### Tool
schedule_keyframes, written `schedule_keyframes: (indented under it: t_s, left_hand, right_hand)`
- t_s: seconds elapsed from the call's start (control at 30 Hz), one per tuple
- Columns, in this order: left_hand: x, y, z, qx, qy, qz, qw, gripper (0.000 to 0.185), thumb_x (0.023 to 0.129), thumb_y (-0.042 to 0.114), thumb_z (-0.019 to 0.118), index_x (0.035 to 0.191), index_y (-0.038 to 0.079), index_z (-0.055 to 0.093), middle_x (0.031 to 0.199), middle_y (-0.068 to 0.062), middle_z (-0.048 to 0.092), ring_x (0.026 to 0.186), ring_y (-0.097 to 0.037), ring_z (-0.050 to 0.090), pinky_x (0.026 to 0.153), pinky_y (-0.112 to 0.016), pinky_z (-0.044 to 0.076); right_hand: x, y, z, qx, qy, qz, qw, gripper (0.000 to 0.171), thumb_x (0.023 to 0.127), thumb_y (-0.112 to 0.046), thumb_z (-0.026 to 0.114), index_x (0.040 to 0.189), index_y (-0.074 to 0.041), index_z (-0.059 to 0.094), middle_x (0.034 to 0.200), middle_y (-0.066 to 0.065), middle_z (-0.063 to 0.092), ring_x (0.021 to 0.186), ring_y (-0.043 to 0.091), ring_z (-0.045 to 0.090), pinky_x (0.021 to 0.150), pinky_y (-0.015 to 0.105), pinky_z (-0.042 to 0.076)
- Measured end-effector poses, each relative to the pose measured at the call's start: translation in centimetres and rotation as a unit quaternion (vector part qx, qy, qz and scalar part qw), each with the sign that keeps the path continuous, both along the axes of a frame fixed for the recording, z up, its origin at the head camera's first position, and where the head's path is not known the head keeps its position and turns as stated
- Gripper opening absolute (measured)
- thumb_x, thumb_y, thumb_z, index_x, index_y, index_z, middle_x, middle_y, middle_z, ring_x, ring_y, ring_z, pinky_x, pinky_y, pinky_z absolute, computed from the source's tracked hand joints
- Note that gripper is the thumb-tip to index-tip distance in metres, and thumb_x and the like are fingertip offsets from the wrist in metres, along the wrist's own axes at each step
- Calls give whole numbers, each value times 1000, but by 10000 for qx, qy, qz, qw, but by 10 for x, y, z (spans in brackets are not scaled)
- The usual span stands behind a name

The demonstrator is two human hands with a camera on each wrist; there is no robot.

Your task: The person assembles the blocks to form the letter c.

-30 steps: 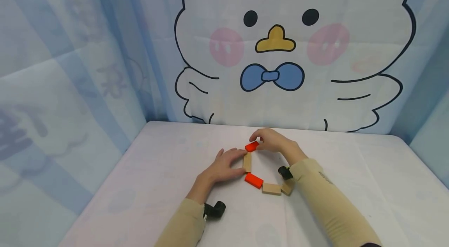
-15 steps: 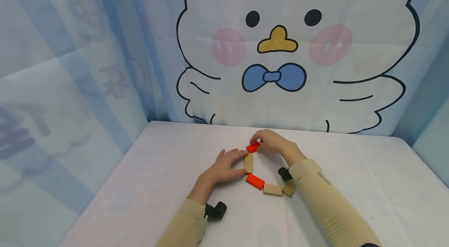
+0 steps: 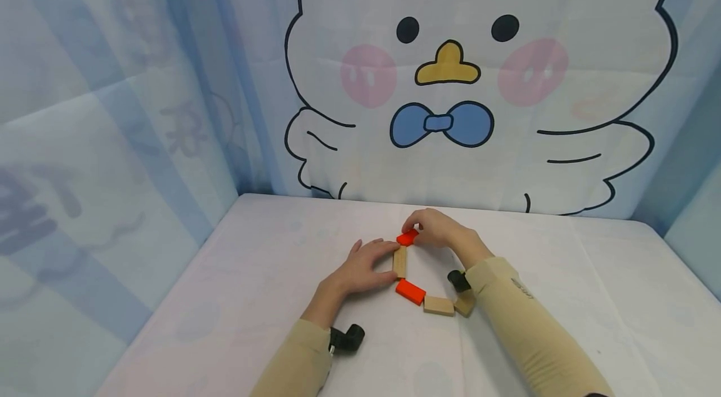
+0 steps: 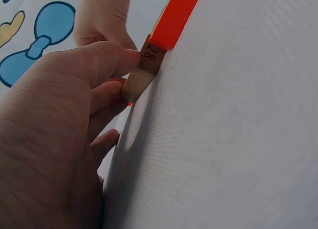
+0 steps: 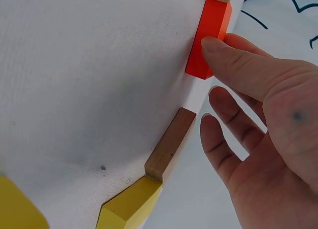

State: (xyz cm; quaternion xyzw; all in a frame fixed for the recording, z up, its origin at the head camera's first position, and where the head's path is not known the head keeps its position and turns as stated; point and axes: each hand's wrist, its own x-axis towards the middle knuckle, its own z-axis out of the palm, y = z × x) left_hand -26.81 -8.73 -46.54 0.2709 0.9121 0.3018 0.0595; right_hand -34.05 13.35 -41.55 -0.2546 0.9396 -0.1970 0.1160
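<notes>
Head view, right hand [image 3: 436, 228] pinching flat orange-red block [image 3: 407, 237], left hand [image 3: 360, 268] gripping tan block [image 3: 399, 262].

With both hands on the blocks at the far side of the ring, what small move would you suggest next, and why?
Probably ease the right hand off the red block: it already abuts the wooden block that the left hand steadies, and the ring's right side looks unfinished.

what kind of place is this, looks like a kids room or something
Probably a small staged tabletop booth, not a lived-in room. A table under a white cloth is closed in by printed curtains, the back one a cartoon chick with a blue bow tie. Only coloured wooden blocks lie on it.
</notes>
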Motion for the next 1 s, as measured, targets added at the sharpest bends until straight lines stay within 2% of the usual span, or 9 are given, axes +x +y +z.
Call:
schedule_keyframes:
  t_s: [0.53,0.7,1.0]
  left_hand:
    - [0,0,-2,-28,-22,45,10000,61,93,37,63,150,19,51,154,3,47,147,-23,31,120,-55,6]
    - [-1,0,-4,-16,-11,59,10000,60,93,37,63,150,19,51,153,3,47,146,-22,32,120,-55,6]
    - [-1,0,-3,-67,14,49,10000,60,94,39,62,150,20,51,153,3,47,147,-22,31,120,-54,5]
  right_hand:
    - [3,0,4,-1,26,116,9999,27,91,1,70,114,-12,75,122,8,65,110,31,59,98,46,51]
    - [4,3,5,-48,36,40,10000,26,92,-2,71,116,-12,74,124,8,65,109,31,58,97,46,51]
    - [4,14,14,-284,-65,-290,9992,30,92,-8,70,122,-10,71,120,8,65,100,27,59,89,41,54]
